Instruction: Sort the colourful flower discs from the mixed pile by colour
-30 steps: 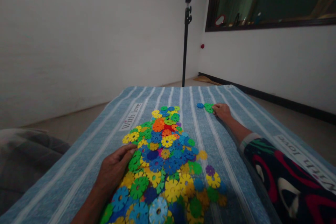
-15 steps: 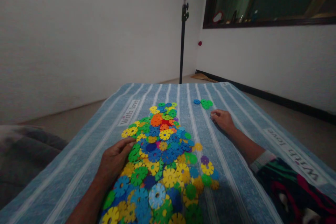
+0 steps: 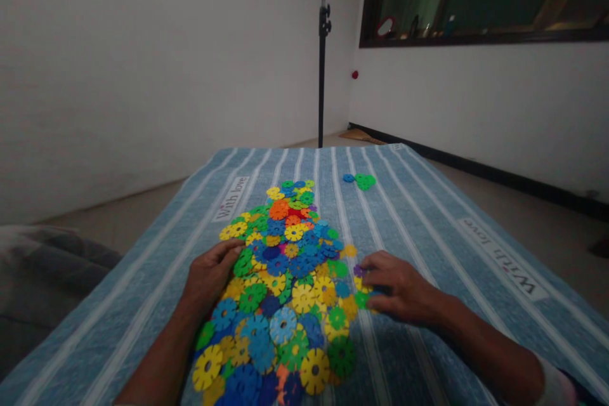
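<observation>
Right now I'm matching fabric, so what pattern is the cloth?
The cloth is blue with white stripes, clearest in the head view.

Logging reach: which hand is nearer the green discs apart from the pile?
Right. The right hand is at the right edge of the pile, short of the green discs; the left hand is farther, at the left edge.

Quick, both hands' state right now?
Left hand: at the left edge of the disc pile, fingers partly curled; grip cannot be told.
Right hand: open, fingers apart, at its right edge.
</observation>
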`<state>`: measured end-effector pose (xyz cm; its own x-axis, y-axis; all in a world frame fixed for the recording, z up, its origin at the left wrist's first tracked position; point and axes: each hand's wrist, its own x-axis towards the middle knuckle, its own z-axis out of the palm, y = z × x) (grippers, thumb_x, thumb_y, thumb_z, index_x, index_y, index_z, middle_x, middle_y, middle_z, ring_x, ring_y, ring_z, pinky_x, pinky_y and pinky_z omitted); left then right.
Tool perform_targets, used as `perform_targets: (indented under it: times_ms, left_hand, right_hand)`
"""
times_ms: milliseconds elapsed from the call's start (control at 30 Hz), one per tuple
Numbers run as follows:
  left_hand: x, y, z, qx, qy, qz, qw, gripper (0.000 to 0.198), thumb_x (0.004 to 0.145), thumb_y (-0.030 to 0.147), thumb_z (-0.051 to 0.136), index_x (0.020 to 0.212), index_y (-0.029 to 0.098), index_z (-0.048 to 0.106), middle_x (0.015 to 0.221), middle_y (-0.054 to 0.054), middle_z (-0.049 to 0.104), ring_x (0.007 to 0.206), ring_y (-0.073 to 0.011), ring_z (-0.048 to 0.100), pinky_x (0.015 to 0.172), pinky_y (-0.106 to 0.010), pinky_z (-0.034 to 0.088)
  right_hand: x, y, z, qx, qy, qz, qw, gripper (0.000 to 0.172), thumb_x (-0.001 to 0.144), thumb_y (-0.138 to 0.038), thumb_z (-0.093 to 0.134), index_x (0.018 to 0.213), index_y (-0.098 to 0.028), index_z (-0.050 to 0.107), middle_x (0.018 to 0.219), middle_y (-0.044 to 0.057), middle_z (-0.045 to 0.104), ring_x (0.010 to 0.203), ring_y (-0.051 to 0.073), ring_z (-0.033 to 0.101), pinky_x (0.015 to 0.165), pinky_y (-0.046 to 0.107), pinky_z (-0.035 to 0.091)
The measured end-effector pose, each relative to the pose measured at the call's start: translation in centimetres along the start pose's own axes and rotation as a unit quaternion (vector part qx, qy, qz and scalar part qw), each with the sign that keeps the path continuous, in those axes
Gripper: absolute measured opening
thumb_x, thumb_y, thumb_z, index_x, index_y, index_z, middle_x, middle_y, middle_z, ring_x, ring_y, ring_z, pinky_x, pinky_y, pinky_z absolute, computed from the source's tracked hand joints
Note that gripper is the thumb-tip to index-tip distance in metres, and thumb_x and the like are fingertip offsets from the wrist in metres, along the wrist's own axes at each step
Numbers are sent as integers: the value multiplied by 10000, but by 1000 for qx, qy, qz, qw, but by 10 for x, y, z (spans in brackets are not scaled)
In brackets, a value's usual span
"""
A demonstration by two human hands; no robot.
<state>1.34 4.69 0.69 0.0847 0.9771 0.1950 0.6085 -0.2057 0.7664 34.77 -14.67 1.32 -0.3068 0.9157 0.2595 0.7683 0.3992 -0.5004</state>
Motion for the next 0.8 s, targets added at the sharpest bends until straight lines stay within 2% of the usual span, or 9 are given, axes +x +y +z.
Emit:
perform_targets:
  times_ms: [133, 333, 467, 567, 633, 700, 800]
  left_hand:
    - [0, 3, -1, 5, -8, -12, 1000, 403, 663, 504, 579, 882, 209, 747, 903, -21, 762, 809, -230, 685, 718, -281, 547]
    - [0, 3, -1, -25, -4, -4, 1000, 336, 647, 465, 605, 841, 232, 747, 936, -11, 764, 875, -238, 691, 845, -307, 535]
    - [0, 4, -2, -24, -8, -1, 1000, 329, 644, 472, 602, 826, 241, 750, 941, -8, 764, 912, -245, 690, 882, -315, 526]
    - [1, 4, -3, -15, -11, -8, 1000, 339, 633, 481, 601, 822, 243, 752, 951, -12, 764, 936, -254, 687, 890, -321, 524]
    - [1, 3, -3, -12, -4, -13, 1000, 344, 629, 484, 603, 824, 244, 753, 960, -15, 764, 934, -256, 688, 875, -322, 530]
    - [1, 3, -3, -14, 2, -16, 1000, 342, 629, 487, 607, 824, 246, 753, 951, -14, 766, 910, -252, 694, 838, -314, 543]
    - [0, 5, -4, -12, -2, -27, 1000, 361, 633, 504, 601, 836, 247, 753, 911, -9, 769, 840, -238, 702, 734, -287, 564]
  right_hand:
    - [-2, -10, 7, -69, -33, -16, 997, 198, 783, -352, 700, 877, -181, 672, 1151, 114, 602, 1052, 250, 544, 896, 385, 434]
    - [-1, -8, 15, -90, -27, -46, 995, 148, 883, -280, 567, 806, -174, 637, 1114, 105, 620, 1046, 231, 549, 914, 386, 424]
    - [0, -8, 18, -64, -2, -55, 996, 201, 906, -266, 531, 762, -171, 636, 1060, 104, 642, 988, 212, 578, 873, 374, 441]
    - [1, -10, 17, 22, 25, -49, 998, 248, 923, -262, 502, 759, -173, 665, 1026, 103, 659, 970, 193, 602, 850, 344, 456]
    - [5, -6, 12, 113, 48, -13, 992, 242, 915, -273, 517, 777, -178, 692, 953, 82, 678, 915, 170, 624, 816, 306, 472]
    - [13, 7, 4, 177, 90, 60, 978, 225, 878, -298, 562, 753, -178, 705, 825, 51, 682, 802, 153, 632, 750, 282, 482]
    - [32, 47, -11, 210, 196, 195, 938, 223, 773, -346, 641, 653, -165, 691, 636, 19, 640, 620, 140, 586, 602, 268, 460]
